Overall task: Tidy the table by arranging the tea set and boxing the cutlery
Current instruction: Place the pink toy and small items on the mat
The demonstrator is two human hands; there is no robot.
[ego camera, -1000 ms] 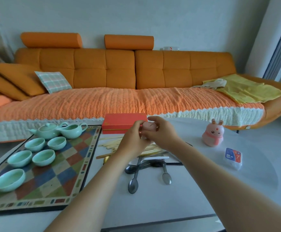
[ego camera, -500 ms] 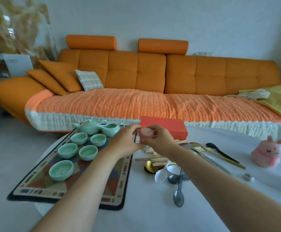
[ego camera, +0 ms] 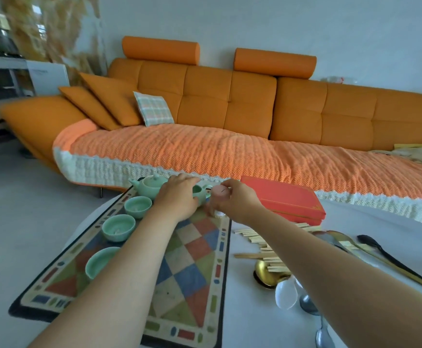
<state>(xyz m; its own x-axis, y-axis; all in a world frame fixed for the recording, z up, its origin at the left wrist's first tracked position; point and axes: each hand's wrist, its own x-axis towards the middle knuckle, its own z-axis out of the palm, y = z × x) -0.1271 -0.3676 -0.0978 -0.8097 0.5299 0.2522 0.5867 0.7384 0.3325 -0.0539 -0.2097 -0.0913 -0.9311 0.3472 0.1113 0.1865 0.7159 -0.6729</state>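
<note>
On a checkered mat (ego camera: 192, 272) stand a pale green teapot (ego camera: 152, 187), a green pitcher (ego camera: 199, 194) and three green cups (ego camera: 118, 227). My left hand (ego camera: 177, 197) lies over the pitcher's left side with its fingers curled round it. My right hand (ego camera: 237, 203) pinches a small pink-capped container (ego camera: 221, 192) just right of the pitcher, at the mat's far right corner. A shut red box (ego camera: 282, 199) lies behind my right wrist. Bamboo chopsticks (ego camera: 257, 238), a gold spoon (ego camera: 262, 272), a white spoon (ego camera: 286, 295) and metal spoons (ego camera: 307, 305) lie partly under my right forearm.
A black spoon (ego camera: 380, 249) and a long gold utensil (ego camera: 393, 270) lie at the right on the white table (ego camera: 255, 327). An orange sofa (ego camera: 230, 109) with a woven cover runs close behind the table. The mat's near half is bare.
The view swung left. My left hand let go of the pink container and moved left onto the green pitcher. My right hand keeps the container and carried it toward the mat's corner.
</note>
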